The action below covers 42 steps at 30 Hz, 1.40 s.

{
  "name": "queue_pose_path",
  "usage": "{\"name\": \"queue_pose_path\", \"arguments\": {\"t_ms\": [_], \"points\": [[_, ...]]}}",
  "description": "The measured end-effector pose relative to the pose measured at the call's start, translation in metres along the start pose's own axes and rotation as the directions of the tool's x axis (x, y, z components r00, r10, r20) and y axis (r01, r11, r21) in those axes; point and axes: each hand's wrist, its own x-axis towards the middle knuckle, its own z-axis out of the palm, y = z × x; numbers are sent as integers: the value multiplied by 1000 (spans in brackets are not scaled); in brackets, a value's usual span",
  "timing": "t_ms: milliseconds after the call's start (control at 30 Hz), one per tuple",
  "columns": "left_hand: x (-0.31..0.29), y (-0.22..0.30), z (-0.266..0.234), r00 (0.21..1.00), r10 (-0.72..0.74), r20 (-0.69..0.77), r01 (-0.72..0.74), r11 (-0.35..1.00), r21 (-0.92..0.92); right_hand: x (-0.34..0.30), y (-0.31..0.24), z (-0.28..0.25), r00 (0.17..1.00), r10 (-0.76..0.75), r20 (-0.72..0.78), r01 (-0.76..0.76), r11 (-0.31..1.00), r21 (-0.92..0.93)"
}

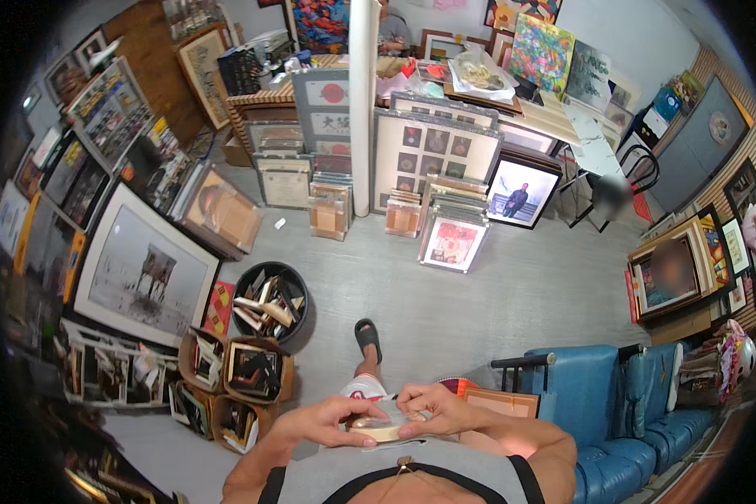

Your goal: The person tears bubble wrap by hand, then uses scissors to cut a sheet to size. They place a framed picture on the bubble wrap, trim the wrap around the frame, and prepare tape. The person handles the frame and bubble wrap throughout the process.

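Observation:
I hold what looks like a roll of clear tape (380,433) close to my body, in front of my grey top. Its edge is cream-coloured and its upper side is shiny. My left hand (338,420) grips it from the left, with the thumb along the near edge. My right hand (435,408) closes on it from the right, fingers bent over the top and thumb at the near edge. Fingers hide part of the roll.
A black bin (307,312) full of frame offcuts stands ahead on the left, beside cardboard boxes (284,388) of frame pieces. Blue chairs (575,395) stand close on my right. Stacked framed pictures (454,239) lean against the tables by a white pillar (361,126). A person (392,35) sits behind.

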Motion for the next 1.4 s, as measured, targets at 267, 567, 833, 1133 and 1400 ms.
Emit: {"name": "queue_pose_path", "arguments": {"t_ms": [267,567,833,1133,1400], "points": [[144,44,-203,990,-77,122,81,996,-29,137,-8,-172,968,-191,-160,164,972,-168],[297,33,-368,991,-124,-53,95,923,-372,265,32,-361,930,-247,-273,146,928,-344],[403,37,-453,929,-204,-310,-63,737,-673,360,45,-498,903,-256,-344,90,897,-432],[477,17,-560,854,-164,-494,-144,838,-527,453,72,-563,799,-278,-532,-62,843,-534],[518,19,-644,729,100,-677,-1,989,145,524,87,-577,691,-292,-662,-243,769,-592]]}}
